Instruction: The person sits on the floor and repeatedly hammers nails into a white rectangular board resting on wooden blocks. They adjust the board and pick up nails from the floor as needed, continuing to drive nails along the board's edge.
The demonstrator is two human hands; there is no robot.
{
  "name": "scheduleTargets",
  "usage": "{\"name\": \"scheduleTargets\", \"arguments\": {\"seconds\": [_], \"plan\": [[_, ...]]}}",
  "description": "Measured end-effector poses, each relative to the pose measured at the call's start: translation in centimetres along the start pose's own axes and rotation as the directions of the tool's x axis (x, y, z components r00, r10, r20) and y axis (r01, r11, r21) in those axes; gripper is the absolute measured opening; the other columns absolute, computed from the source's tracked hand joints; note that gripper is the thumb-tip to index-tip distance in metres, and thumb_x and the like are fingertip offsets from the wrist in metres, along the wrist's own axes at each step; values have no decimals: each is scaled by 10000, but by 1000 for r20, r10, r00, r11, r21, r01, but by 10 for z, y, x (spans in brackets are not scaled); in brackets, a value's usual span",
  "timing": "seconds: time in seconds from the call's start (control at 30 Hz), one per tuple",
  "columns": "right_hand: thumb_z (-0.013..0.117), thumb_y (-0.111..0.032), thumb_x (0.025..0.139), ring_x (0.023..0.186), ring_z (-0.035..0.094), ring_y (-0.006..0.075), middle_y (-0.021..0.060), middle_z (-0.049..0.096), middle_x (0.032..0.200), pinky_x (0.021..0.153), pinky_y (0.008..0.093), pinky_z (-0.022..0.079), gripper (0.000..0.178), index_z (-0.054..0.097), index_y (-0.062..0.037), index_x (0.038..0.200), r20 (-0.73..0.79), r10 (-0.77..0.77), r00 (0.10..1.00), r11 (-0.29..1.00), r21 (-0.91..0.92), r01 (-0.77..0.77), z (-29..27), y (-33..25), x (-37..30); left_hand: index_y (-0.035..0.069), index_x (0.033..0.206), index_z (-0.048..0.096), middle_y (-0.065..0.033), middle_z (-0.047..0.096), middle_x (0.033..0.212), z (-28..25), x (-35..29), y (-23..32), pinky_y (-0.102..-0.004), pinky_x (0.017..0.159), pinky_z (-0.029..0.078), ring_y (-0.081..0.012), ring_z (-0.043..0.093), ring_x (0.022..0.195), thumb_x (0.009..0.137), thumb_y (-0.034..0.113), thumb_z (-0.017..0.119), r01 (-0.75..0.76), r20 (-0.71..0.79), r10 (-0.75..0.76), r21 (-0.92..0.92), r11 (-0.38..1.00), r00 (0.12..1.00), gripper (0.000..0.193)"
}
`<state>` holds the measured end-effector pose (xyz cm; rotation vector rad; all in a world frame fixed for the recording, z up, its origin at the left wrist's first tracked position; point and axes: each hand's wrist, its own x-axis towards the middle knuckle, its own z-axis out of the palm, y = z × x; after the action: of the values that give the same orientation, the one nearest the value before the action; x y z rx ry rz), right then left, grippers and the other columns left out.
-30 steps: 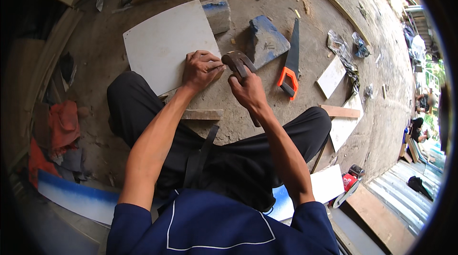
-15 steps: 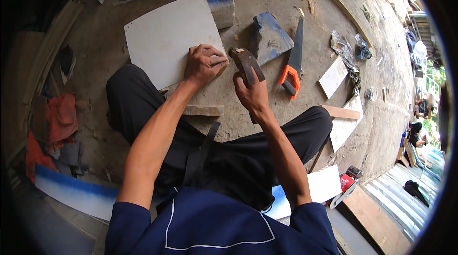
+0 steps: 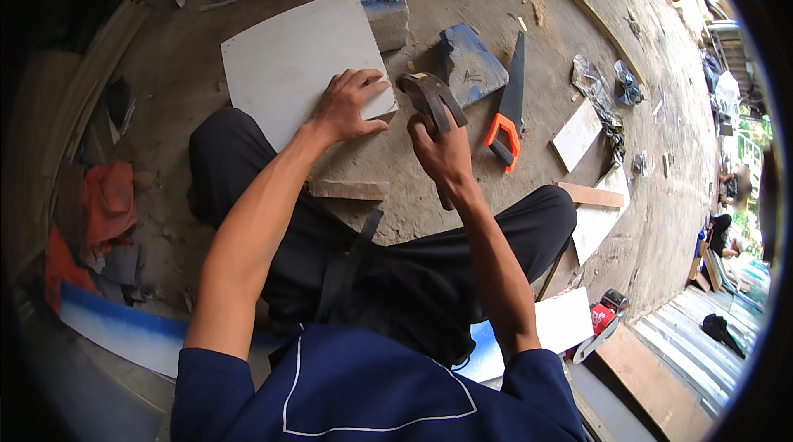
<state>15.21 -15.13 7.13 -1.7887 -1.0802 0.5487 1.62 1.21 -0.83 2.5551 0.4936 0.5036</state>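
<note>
A white square board lies in front of me, its right edge backed by a wood strip. My left hand rests on the board's near right corner, fingers spread and thumb apart. Just right of that corner, my right hand is wrapped round the handle of a claw hammer. The hammer's head is raised beside the board's edge. Several small nails sit on a blue-stained block beyond the hammer.
A handsaw with an orange and black handle lies right of the block. Another block touches the board's far edge. A short wood piece lies near my legs. White offcuts and plastic scraps are farther right.
My left hand has opened from a pinch at the board's right edge and now lies spread on the corner. The board has shifted slightly right. The hammer has turned a little.
</note>
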Motion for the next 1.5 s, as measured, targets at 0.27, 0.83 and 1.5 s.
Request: {"name": "scheduleTargets", "arguments": {"seconds": [0.27,0.83,1.5], "plan": [[612,-166,840,637,575,258,150,606,731,646,369,483,312,609,7,1099,134,240,961,959,-184,-214,13,19,-6,248,1310,535,9,384,1516,5,-5,-2,-499,1138,214,-212,313,1406,686,510,780,-17,-8,20,279,960,1000,720],[564,-155,830,730,642,415,271,636,813,698,447,513,381,611,-32,1187,72,179,981,975,-145,-168,0,2,-8,221,1347,511,3,421,1503,10,-9,1,-476,1159,197,-199,368,1392,777,549,706,8,14,-13,326,945,1000,686],[571,-154,842,818,636,464,267,659,902,758,469,511,399,583,-28,1220,44,50,998,992,-116,-45,14,13,-12,244,1375,474,6,390,1519,10,-7,1,-478,1165,170,-203,316,1426,722,441,776,28,75,-50,272,962,996,747]]}}
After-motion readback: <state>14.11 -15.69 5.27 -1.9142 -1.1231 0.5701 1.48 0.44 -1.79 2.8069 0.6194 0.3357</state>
